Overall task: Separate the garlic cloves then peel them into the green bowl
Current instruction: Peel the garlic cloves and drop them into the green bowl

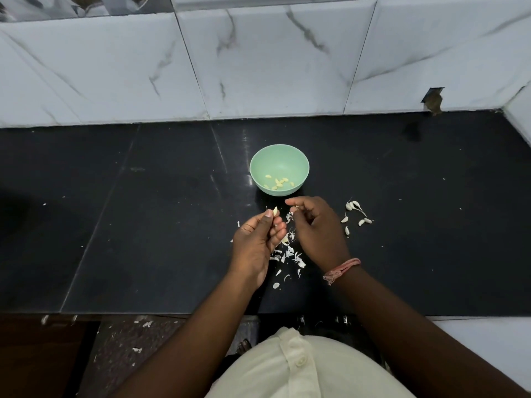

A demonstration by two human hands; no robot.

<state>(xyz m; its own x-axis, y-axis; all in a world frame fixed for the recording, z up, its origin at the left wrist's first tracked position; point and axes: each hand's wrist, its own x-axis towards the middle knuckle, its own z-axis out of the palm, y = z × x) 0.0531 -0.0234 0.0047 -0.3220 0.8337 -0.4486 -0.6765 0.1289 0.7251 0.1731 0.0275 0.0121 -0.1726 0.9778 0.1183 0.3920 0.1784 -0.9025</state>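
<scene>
The left hand [255,237] pinches a nearly bare garlic clove [275,210] at its fingertips; the right hand [313,222] pinches what looks like a scrap of skin just beside it; a good finish would be checking for clinging skin, then a short reach forward to the green bowl [260,162], holding peeled cloves [277,182]. Unpeeled cloves [356,214] wait right; the black counter [143,211] offers room, its front edge near the wrists.
</scene>
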